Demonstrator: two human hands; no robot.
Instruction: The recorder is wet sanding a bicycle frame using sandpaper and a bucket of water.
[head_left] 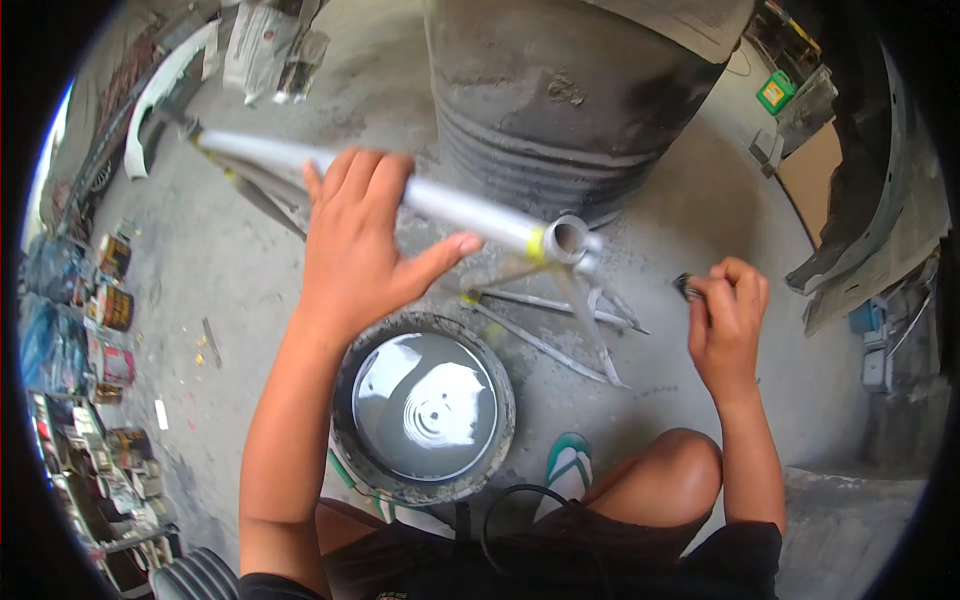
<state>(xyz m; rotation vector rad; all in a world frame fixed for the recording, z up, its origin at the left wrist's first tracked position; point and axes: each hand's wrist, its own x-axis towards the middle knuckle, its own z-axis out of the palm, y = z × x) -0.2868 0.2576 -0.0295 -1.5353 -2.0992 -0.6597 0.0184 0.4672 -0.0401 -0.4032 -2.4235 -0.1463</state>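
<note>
Above the bucket (424,405), left hand (358,250) fingers wrap the frame tube (450,205) loosely, seemingly.

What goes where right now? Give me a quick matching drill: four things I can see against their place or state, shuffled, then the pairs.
Things:
1. frame tube
2. bucket of water
3. small dark piece
4. green sandal

Place or state:
A. pinched in the right hand
B. on the floor below the left hand
C. gripped by the left hand
D. beside the bare knee

Pairs: 1-C, 2-B, 3-A, 4-D
</note>
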